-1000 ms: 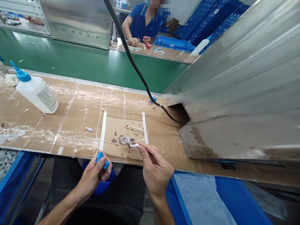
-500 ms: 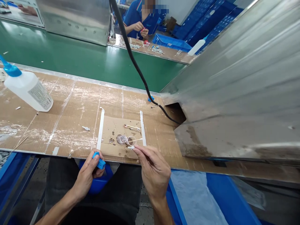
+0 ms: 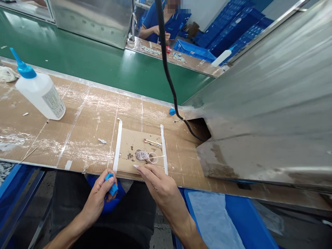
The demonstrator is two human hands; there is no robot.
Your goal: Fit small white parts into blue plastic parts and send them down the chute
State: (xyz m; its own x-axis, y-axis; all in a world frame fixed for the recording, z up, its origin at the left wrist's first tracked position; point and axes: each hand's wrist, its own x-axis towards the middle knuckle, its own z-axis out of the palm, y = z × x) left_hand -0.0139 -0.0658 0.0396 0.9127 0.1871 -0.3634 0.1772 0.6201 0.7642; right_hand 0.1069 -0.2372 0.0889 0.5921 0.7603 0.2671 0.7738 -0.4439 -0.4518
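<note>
My left hand (image 3: 100,197) grips a small blue plastic part (image 3: 111,185) just below the bench's front edge, over a blue bowl (image 3: 114,204) in my lap. My right hand (image 3: 155,185) pinches a tiny white piece (image 3: 135,166) at the front edge of a taped-down cardboard patch (image 3: 135,148). On that patch lie a small clear glue blob with a cup (image 3: 145,156), a thin stick (image 3: 157,157) resting on it, and a few more sticks (image 3: 152,142).
A white squeeze bottle with a blue nozzle (image 3: 38,91) stands at the left. A black cable (image 3: 168,76) hangs down into a hole beside a large metal housing (image 3: 264,103). A green conveyor belt (image 3: 90,65) runs behind; another person (image 3: 166,24) works across it. Blue bins sit below.
My right hand has drawn back from the glue blob toward the bench's front edge with the white piece. My left hand stays low, holding the blue part. The view has shifted slightly.
</note>
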